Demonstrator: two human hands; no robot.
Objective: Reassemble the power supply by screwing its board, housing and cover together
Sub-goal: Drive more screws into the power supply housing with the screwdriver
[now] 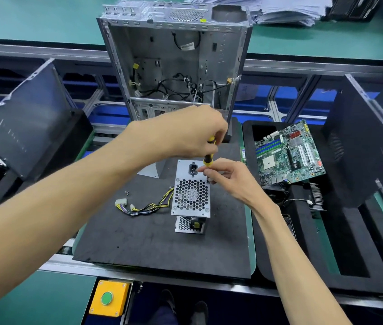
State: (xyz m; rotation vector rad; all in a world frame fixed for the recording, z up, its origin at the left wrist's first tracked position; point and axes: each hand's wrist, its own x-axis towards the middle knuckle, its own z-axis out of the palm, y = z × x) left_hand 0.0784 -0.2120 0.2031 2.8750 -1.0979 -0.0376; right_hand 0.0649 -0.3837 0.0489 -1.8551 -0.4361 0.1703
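We find the power supply (191,195) standing on the black foam mat (153,240) on the table, fan grille uppermost. The left hand (193,132) is clamped around the yellow-and-black screwdriver (209,154), held nearly upright over the unit's right edge. The right hand (229,178) pinches at the tip, apparently steadying a screw, though the screw itself is too small to confirm. We advise keeping the driver square to the hole, pressing lightly, and releasing the guiding fingers only once the thread bites.
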